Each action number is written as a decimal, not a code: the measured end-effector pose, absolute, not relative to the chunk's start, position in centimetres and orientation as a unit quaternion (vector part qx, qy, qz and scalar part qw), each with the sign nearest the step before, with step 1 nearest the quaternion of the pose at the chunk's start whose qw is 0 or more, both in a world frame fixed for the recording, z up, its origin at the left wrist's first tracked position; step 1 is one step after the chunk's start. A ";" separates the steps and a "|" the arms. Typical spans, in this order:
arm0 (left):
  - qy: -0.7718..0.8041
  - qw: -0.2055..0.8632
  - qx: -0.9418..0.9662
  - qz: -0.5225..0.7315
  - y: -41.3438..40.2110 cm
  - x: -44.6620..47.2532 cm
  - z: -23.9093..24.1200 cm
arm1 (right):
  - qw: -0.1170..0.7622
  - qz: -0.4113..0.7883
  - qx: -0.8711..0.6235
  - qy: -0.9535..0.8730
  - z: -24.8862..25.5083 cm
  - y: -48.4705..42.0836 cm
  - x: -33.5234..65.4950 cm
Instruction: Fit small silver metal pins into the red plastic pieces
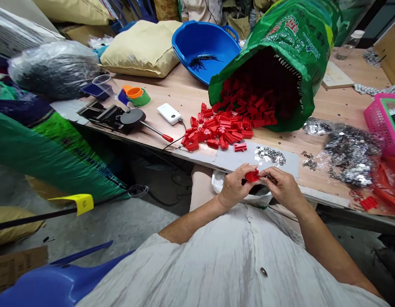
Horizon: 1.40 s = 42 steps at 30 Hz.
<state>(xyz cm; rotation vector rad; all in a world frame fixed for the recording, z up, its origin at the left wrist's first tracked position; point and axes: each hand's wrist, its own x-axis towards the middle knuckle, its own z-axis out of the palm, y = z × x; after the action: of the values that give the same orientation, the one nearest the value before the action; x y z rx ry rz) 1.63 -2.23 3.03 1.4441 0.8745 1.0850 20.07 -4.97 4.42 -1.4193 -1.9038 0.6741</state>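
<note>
Both my hands meet just below the table's front edge, over my lap. My left hand (233, 187) pinches a small red plastic part (251, 175) between thumb and fingers. Closed against the same part from the right is my right hand (280, 185); whether it also holds a small metal piece is hidden. On the table above lies a heap of the same red parts (221, 128), spilling out of a green sack (293, 51) lying on its side. A small pile of shiny metal pieces (270, 155) rests on a grey sheet (229, 160) near my hands.
A blue basin (205, 47) stands at the back, a white power bank (169, 114) and a black hand press with a red-tipped lever (120, 117) to the left. Bags of metal pieces (351, 153) and a pink basket (384, 121) sit right. Sacks crowd the left.
</note>
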 end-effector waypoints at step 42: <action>0.338 0.506 0.669 0.428 -4.0 1.9 0.7 | 0.390 0.638 -0.489 -0.449 1.1 -6.1 20.0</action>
<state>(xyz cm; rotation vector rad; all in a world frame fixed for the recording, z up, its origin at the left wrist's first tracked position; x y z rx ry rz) 1.93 -4.03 0.71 1.6128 0.8142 1.0317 19.97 -6.14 1.12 -1.2434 -1.1407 1.6204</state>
